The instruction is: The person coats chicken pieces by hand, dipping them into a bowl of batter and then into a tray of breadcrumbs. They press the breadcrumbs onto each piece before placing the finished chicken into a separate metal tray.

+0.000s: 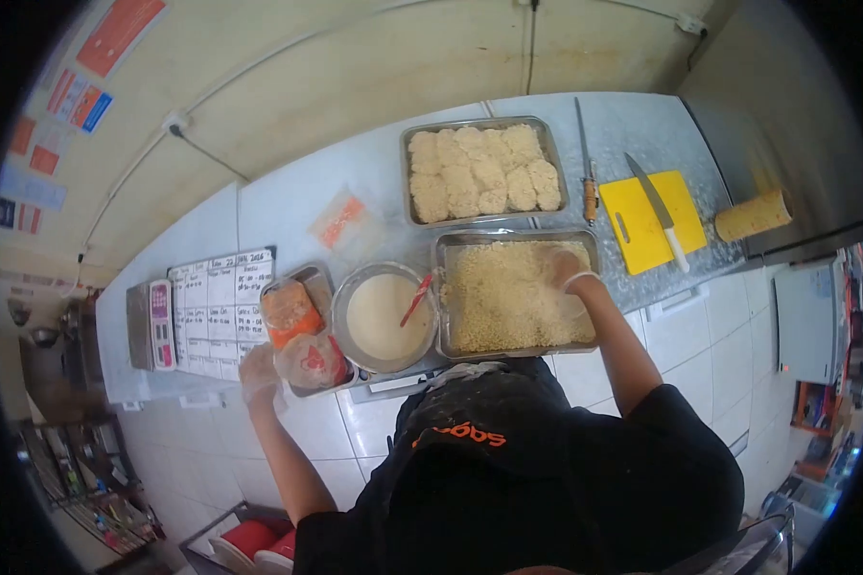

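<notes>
My right hand (568,272), in a clear glove, is over the right part of a metal tray (438,287) of pale crumbs (508,297); its fingers are blurred. Beside a small tray (322,276) is my left hand (260,372), also gloved, its fingers too unclear to read. That tray holds an orange packet (291,312) and a plastic bag with a red print (313,360). Between the two trays stands a round bowl of pale batter (385,316) with a red-handled utensil (416,299) in it. Behind the crumbs, a tray (408,196) holds rows of coated pieces (484,171).
To the right lie a sharpening rod (590,192), a yellow cutting board (633,225) with a knife (657,196), and a crumb-coloured roll (755,216). At the left are a written chart (222,302) and a scale (161,326). A plastic packet (343,222) lies behind the bowl.
</notes>
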`<state>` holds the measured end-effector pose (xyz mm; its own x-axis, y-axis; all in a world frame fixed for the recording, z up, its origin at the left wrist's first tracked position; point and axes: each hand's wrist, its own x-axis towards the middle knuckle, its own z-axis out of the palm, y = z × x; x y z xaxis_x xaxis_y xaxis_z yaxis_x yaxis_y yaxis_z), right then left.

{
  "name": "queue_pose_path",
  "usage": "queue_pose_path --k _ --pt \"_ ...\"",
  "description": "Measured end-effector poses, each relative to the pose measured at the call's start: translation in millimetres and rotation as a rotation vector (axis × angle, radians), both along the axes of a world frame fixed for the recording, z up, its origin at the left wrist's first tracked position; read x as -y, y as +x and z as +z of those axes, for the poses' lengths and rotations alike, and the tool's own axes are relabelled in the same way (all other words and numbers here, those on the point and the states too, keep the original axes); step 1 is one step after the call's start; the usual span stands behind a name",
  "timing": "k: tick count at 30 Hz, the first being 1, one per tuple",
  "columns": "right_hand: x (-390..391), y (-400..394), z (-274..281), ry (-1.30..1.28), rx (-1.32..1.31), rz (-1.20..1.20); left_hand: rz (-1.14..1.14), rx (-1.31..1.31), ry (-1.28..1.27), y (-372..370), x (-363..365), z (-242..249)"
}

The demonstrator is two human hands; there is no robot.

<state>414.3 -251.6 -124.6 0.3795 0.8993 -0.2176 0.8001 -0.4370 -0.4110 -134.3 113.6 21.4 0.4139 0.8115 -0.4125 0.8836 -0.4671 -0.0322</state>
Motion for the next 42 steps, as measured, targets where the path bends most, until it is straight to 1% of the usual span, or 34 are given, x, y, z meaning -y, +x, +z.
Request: queue_pose_path --k 1,3,4,5,6,7,9,11,12,13,14,15,16,17,19,21,23,24,25,26,28,29,30,32,34,35,36,37,38,39,41,42 --pt "-5.6 -5.4 3.7 -0.008 0.117 0.023 -0.044 -0.035 0.011 -18.1 -7.1 -22.0" --pt "-9.3 -21.4 12.3 -0.017 0.351 0.072 -0.143 0.028 -0.089 -32.1 -6.6 -55.5" --pt "-9.7 -14.4 -2.8 -0.006 0.171 0.09 -0.193 0.065 -0.139 -22.3 -2.1 -49.1" --pt "-6.9 -3.0 -20.9 -0.003 -0.011 0.108 -0.181 -0.016 -0.26 -9.0 1.1 -45.3" --pt "-5.4 5.1 -34.1 -0.008 -0.193 0.124 -0.171 -0.096 -0.384 16.3 10.1 -25.9" --pt "-10.5 1.4 -16.3 -0.057 -0.297 0.123 -0.218 -0.122 -0.352 10.5 5.9 -44.4" --pt "-21.6 -9.4 32.2 -0.16 -0.502 0.117 -0.311 -0.176 -0.284 -5.6 -2.6 -100.1" --pt "-46.9 -57.0 81.4 -0.329 -0.397 0.133 -0.417 -0.294 -0.17 2.2 7.1 -114.4" --pt "-51.7 -78.4 92.1 -0.405 -0.343 0.131 -0.478 -0.354 -0.107 7.3 8.3 -122.3" --pt "-43.2 -97.3 40.9 -0.17 -0.065 0.251 -0.426 -0.198 -0.037 -17.1 1.0 -167.7" --pt "-37.8 -111.1 -9.7 0.067 0.214 0.359 -0.35 -0.146 -0.059 -10.2 4.0 -161.8" --pt "-41.7 -119.2 1.8 -0.025 0.184 0.331 -0.276 -0.093 -0.083 1.6 11.3 -151.5" --pt "-49.6 -131.6 30.1 -0.117 0.153 0.303 -0.201 -0.041 -0.106 10.1 14.7 -144.6" --pt "-56.2 -135.0 46.4 -0.206 0.124 0.277 -0.114 0.05 -0.129 11.2 13.4 -150.8" --pt "-51.3 -133.1 39.5 -0.23 0.189 0.349 0.058 0.217 -0.196 -11.8 26.6 -191.7" --pt "-58.2 -123.8 39.8 -0.208 0.241 0.368 0.213 0.4 -0.234 -19.0 14.8 -227.8" --pt "-51.4 -121.1 43.5 -0.188 0.245 0.361 0.251 0.283 -0.357 11.2 27.1 -177.8" --pt "-47.4 -116.7 29.8 -0.074 0.192 0.38 0.266 0.221 -0.417 28.9 34.3 -148.0" --pt "-46.9 -105.6 2.1 0.047 0.144 0.393 0.184 0.134 -0.375 32.2 33.0 -142.1" --pt "-48.7 -91.2 -12.1 0.173 0.102 0.408 0.103 0.054 -0.327 37.0 28.3 -138.1" --pt "-45.8 -60.9 -8.1 0.101 -0.214 0.15 -0.04 -0.105 -0.236 40.7 27.8 -137.1" --pt "-44.7 -51.5 -8.3 0.058 -0.376 0.02 -0.048 -0.135 -0.219 39.3 31.6 -138.8" --pt "-50.8 -49.4 4.1 -0.079 -0.349 0.071 -0.057 -0.165 -0.202 37.9 35.1 -140.6" --pt "-69.0 -52.2 43.3 -0.342 -0.297 0.163 0.036 -0.119 -0.201 36.9 35.8 -144.5" --pt "-81.1 -48.9 18.9 -0.569 -0.406 0.29 -0.082 -0.148 -0.119 37.1 41.7 -132.1" --pt "-81.1 -51.1 -1.0 -0.578 -0.409 0.348 -0.142 -0.162 -0.074 33.8 43.3 -126.3" --pt "-81.0 -53.3 -20.7 -0.584 -0.414 0.405 -0.094 -0.098 -0.126 24.5 35.6 -134.2" --pt "-73.5 -58.4 -43.7 -0.493 -0.362 0.456 -0.043 -0.034 -0.179 9.7 22.4 -156.4" --pt "-70.0 -63.6 -45.3 -0.418 -0.332 0.476 0.011 0.031 -0.233 -4.5 14.1 -177.9" --pt "-66.6 -69.0 -46.7 -0.344 -0.298 0.495 -0.329 0.066 0.27 -20.8 16.7 -194.0" --pt "-59.0 -78.5 -5.4 -0.236 -0.277 0.481 -0.309 0.041 0.114 19.3 26.7 -105.2" --pt "-58.4 -83.2 21.2 -0.27 -0.267 0.405 -0.296 0.027 0.037 42.2 33.4 -55.5"
